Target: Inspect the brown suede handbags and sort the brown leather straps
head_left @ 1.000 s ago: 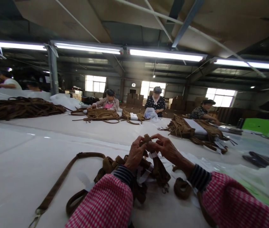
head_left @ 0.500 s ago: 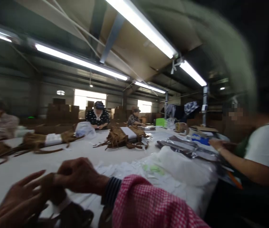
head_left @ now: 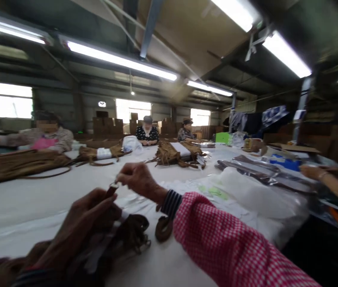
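My left hand (head_left: 81, 223) pinches the end of a dark brown strap (head_left: 112, 191) between thumb and fingers. A small metal ring (head_left: 114, 184) sits at the tip of that strap. Closed on the ring's far side is my right hand (head_left: 140, 181), its fingertips pinched together. Below my left hand lies a dark brown bundle of straps (head_left: 134, 231) with metal clips, partly hidden by the hand and blurred. A curled brown strap end (head_left: 163, 230) hangs beneath my right wrist.
Brown strap bundles with white paper bands (head_left: 180, 149) lie across the white table (head_left: 67, 199). To the right are a crumpled white plastic bag (head_left: 243, 191) and clear-wrapped brown packs (head_left: 255, 169). Co-workers sit at the far side; a co-worker's arm (head_left: 333, 185) reaches in from the right.
The view has swung right and down. My hands, close together before, are now slightly apart, with the strap tip and metal ring showing between them. The co-worker at right has mostly left view.
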The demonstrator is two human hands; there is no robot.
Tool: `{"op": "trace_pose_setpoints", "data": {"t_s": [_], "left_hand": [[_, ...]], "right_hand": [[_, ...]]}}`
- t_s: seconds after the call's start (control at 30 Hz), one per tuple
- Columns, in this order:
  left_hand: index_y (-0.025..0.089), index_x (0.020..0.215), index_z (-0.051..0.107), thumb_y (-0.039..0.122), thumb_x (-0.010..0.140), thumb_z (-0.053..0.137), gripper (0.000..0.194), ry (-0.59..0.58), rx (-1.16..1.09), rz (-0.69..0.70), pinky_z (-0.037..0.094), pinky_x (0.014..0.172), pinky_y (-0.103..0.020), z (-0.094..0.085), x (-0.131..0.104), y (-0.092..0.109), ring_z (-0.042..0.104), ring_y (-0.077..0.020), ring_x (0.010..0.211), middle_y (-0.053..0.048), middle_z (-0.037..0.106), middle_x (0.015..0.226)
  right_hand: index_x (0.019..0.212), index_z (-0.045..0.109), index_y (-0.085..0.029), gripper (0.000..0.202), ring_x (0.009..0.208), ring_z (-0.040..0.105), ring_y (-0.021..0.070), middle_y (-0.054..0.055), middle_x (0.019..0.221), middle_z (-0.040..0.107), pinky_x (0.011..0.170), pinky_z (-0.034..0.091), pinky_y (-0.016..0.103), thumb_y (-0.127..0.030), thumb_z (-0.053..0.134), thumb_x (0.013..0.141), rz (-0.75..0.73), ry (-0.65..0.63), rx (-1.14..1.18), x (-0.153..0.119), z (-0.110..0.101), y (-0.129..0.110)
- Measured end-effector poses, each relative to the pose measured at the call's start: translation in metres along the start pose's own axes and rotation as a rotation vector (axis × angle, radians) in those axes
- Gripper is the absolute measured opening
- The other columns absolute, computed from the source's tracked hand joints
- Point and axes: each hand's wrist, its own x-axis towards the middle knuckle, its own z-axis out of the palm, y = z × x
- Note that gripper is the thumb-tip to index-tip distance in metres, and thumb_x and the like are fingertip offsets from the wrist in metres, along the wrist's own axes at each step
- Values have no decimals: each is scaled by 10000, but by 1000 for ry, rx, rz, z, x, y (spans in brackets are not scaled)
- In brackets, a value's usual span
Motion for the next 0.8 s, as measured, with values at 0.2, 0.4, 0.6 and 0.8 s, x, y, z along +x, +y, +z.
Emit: {"op": "trace_pose_setpoints", "data": {"t_s": [0.2, 0.4, 0.6, 0.8], "left_hand": [[209, 940, 719, 551, 817, 659, 368, 74, 255, 196, 486, 818, -358, 4, 0, -11, 644, -267, 928, -55, 708, 932], [180, 918, 711, 548, 907, 621, 379, -122, -87, 128, 356, 588, -263, 11, -5, -6, 503, -140, 584, 41, 549, 594], [164, 821, 690, 524, 900, 653, 370, -75, -197, 74, 328, 562, -238, 15, -6, -2, 416, -102, 518, 59, 475, 507], [162, 872, 723, 582, 846, 699, 421, -95, -185, 21, 223, 465, -225, 13, -4, -3, 378, -85, 480, 35, 558, 571]], "right_hand": [[620, 591, -165, 147, 425, 433, 55, -46, 516, 583, 434, 334, 187, -224, 646, 744, 142, 32, 200, 1, -6, 13], [735, 646, -147, 230, 484, 511, 81, -2, 637, 650, 427, 345, 195, -365, 685, 798, 134, -313, 70, -5, -29, 17], [833, 684, -154, 160, 620, 574, 120, 0, 698, 648, 582, 411, 232, -308, 644, 855, 86, -595, -521, -40, -117, 18], [1123, 646, -182, 425, 631, 596, 168, 34, 789, 693, 601, 350, 275, -534, 644, 884, 432, -590, -918, -105, -146, 48]]}}
